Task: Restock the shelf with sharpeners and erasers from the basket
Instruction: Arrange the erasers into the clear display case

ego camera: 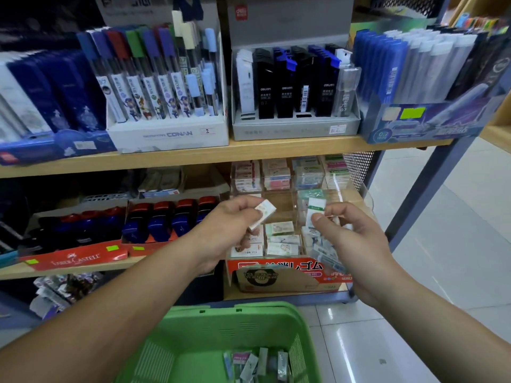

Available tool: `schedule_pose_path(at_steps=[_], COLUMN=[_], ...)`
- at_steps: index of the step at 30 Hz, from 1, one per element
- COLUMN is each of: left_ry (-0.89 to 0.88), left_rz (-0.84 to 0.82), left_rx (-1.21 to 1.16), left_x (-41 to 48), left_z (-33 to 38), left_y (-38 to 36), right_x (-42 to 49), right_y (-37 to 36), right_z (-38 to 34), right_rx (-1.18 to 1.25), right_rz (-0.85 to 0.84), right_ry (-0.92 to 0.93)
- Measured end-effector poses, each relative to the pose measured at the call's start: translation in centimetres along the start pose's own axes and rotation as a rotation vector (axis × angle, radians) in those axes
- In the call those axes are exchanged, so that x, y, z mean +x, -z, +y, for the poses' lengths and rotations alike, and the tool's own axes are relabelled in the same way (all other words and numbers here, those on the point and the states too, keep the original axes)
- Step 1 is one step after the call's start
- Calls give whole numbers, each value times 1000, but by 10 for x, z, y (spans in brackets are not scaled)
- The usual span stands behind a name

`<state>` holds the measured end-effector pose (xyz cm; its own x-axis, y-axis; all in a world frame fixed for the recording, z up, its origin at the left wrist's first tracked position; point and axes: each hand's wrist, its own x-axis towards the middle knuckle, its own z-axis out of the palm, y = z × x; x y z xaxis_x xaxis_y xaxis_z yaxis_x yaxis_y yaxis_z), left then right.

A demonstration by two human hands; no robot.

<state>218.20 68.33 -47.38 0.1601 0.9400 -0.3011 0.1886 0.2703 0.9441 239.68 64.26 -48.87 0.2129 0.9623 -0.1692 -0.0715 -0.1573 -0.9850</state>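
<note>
My left hand (235, 225) pinches a white wrapped eraser (264, 214) in front of the clear acrylic eraser organiser (367, 194) on the lower shelf. My right hand (348, 239) holds a white eraser with a green band (315, 208) upright over the organiser's right compartments, with more wrapped erasers under its palm. Stacked erasers (282, 239) fill the organiser's front cells. Below me, the green basket (193, 333) holds several wrapped erasers (257, 363) at its bottom.
Red and blue sharpeners (166, 219) sit in Faber-Castell trays to the left of the organiser. The wooden upper shelf (249, 150) carries boxes of pencil leads. A grey metal upright (431, 189) stands at the right, with tiled floor (442, 272) beyond.
</note>
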Motion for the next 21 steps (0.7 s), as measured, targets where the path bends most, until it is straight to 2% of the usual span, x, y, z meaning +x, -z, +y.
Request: schedule_pose_path(at_steps=[4, 11, 18, 21], left_ry=[-62, -85, -72, -130], left_rz=[87, 5, 93, 119], left_rx=[160, 65, 116, 216], left_x=[8, 16, 21, 24], left_z=[-2, 2, 1, -4], left_y=[-9, -14, -11, -9], right_x=[2, 3, 4, 4], right_y=[0, 1, 3, 5], right_z=[0, 0, 3, 2], right_rx=[21, 8, 21, 24], right_rz=[30, 20, 5, 12], right_ry=[-22, -36, -57, -67])
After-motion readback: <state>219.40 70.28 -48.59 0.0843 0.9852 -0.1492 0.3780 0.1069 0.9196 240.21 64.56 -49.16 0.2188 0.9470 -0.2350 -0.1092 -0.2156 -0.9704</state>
